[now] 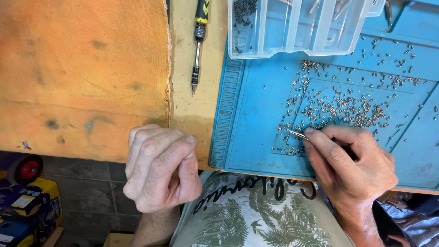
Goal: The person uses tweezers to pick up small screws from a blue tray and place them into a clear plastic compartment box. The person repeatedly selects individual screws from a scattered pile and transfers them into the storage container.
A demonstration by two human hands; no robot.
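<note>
We saw the right hand (350,160) resting on the blue work mat (256,114), its fingers pinched together on a pair of slim metal tweezers (295,133). Only the front part of the tweezers showed; the rest ran back under the fingers and was hidden. The tips lay at the lower left edge of the scatter of tiny silver screws (340,107) spread over the mat, but the screws were too small for us to tell whether the tips held one.

The left hand (160,169) hung at the near table edge, beside the mat, its fingers curled loosely into a fist. We could not make out whether anything lay inside it, since the palm faced away.

At the mat's far edge stood a clear plastic compartment box (297,27), cut off by the top of the frame, with more small screws in its left compartment. A black and yellow screwdriver (198,43) lay on the bare table left of the mat, its handle also cut off. An orange cloth (82,73) covered the table's left part.
</note>
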